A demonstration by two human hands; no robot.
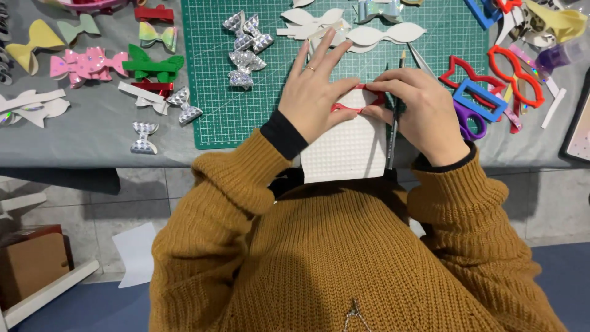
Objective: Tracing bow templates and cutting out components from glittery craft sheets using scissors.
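My left hand [316,92] presses flat on a red bow-shaped stencil [351,108] that lies on a white textured sheet [347,150]. The sheet hangs over the front edge of the green cutting mat [212,74]. My right hand [424,110] holds a thin pencil [393,132] upright against the stencil's right side, its fingertips also touching the red outline. A ring sits on one left finger. The part of the stencil under my fingers is hidden.
Silver glitter bows [246,43] and white bow cutouts [369,34] lie on the mat. Coloured bows [89,61] are at the left. Red and blue stencils [479,92], purple scissors [470,123] and tweezers [421,58] sit at the right. A cardboard box [31,264] stands on the floor.
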